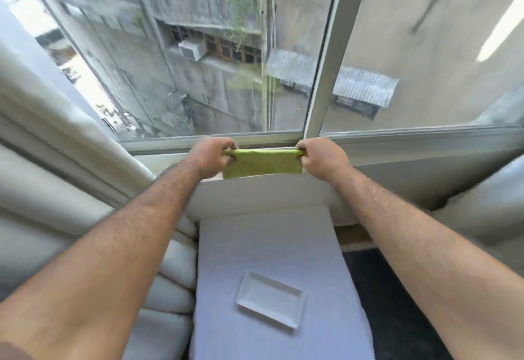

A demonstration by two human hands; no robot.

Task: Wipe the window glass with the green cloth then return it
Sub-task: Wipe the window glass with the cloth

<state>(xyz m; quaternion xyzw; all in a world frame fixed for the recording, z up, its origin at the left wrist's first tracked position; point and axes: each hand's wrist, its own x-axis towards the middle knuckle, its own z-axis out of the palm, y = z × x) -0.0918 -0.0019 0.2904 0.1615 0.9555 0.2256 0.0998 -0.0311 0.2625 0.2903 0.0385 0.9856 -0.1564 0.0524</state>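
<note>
A folded green cloth (262, 162) hangs stretched between my two hands, just below the window's bottom frame. My left hand (212, 157) pinches its upper left corner and my right hand (323, 158) pinches its upper right corner. The window glass (198, 62) rises ahead, split by a white vertical frame bar (326, 62). The cloth is not touching the glass.
A white rectangular tray (270, 298) lies on a pale cloth-covered surface (255, 246) below my arms. White curtains (56, 138) hang at the left and a curtain fold (487, 198) at the right. The white sill (397, 147) runs under the glass.
</note>
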